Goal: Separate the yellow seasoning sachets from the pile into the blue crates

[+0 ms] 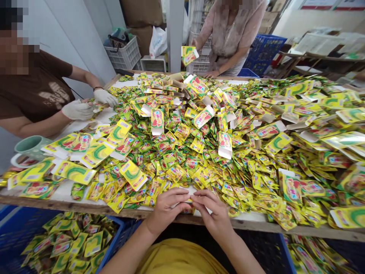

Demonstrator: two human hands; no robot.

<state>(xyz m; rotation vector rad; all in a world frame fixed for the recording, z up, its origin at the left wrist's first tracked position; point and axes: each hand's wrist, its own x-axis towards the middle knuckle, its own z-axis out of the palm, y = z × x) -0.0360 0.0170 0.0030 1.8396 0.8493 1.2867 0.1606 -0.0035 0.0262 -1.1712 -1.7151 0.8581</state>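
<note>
Fingers of the bare left hand and bare right hand curl inward and meet, both pinching a small white card piece, partly hidden, just above the near edge of the wooden table. A heap of glossy yellow-green foil sachets, some with white card flaps, spreads across the table and reaches the hands. Near left, a blue plastic crate holds more sachets. Farther left, a pale green ceramic mug stands by a co-worker's white-gloved hands. At the far side, a person in a pale blouse holds up a sachet.
</note>
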